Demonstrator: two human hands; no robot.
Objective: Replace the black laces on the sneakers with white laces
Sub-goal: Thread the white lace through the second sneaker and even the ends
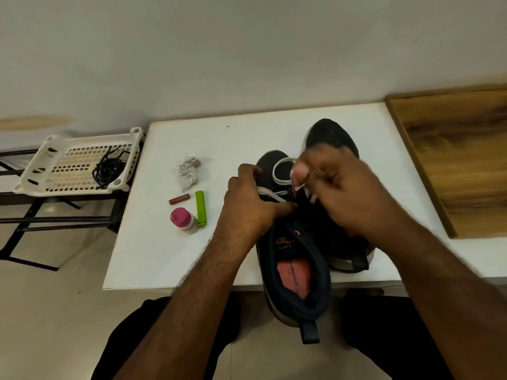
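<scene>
I am watching the near sneaker (295, 272) lying on the white desk (153, 250), its heel overhanging the front edge, with the second sneaker (330, 138) just beside it. My left hand (251, 204) is curling its grip onto the white lace (267, 193) at the eyelets. My right hand (334, 187), blurred, is pinching the lace's loop (282, 171). The black laces (108, 168) are lying in the white basket (44, 171), well apart.

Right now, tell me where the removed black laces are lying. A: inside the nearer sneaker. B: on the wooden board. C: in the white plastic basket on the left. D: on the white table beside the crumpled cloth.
C: the black laces lie tangled in the white plastic basket left of the table.
</scene>
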